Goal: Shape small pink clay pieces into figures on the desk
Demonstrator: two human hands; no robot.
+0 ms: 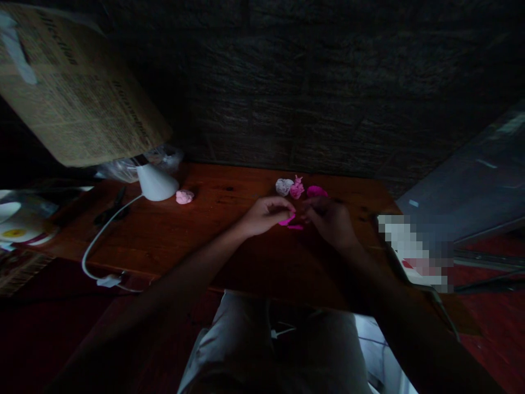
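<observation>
My left hand [268,214] is closed in a pinch on a bright pink piece of what looks like modelling clay [286,220]. Just to its right, my right hand [332,220] has its fingers drawn together. Whether anything is between them is too dark to tell. A thin pink strip [295,227] shows below the fingers. Behind the hands sit a whitish crumpled lump [283,187], a pink shaped piece [297,188] with small points on top, and a magenta rounded piece [317,191]. Farther left lies a pale pink lump [184,196].
A lamp with a newspaper-print shade [90,93] and white base [158,183] stands on the wooden table [229,219]. Dark scissors [110,210] lie beside its cord. A blurred-out device [414,251] is at the right edge. A dark wall [266,98] rises behind.
</observation>
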